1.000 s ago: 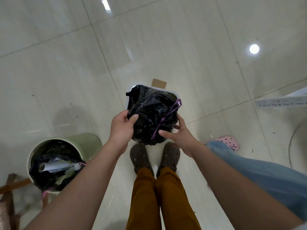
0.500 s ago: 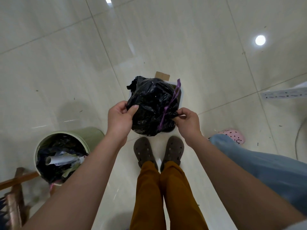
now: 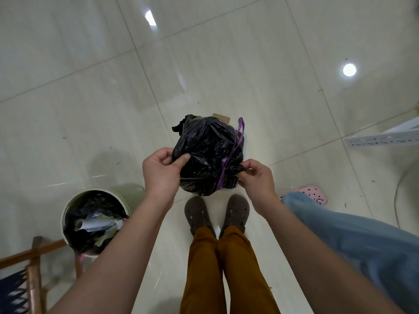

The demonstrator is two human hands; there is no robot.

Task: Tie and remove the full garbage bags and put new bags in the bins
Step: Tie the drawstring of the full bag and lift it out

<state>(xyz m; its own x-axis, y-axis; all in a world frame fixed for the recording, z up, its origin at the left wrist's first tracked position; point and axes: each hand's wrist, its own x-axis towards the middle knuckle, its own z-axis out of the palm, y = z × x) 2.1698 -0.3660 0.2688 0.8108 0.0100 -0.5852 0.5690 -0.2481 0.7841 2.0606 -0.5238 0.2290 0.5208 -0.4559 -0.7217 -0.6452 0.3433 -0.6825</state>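
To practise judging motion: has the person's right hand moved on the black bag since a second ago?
Yes. The right hand was open against the black bag's near side beside the purple drawstring; now it pinches the bag's right edge.

Floor (image 3: pixel 90 91): glossy cream tiles, thin grout lines running diagonally, small dark specks scattered about.
Light: round ceiling lamp reflection (image 3: pixel 349 70) at right, elongated glare (image 3: pixel 150 18) near top.
Furniture: wooden chair frame (image 3: pixel 34 268) at bottom left, dark blue woven seat.
Right edge: white perforated strip (image 3: pixel 383 140) lying on the floor; curved pale edge further down, cannot tell what.
Floor extras: brown cardboard piece (image 3: pixel 223 118); pink clog (image 3: pixel 310 194) at right.
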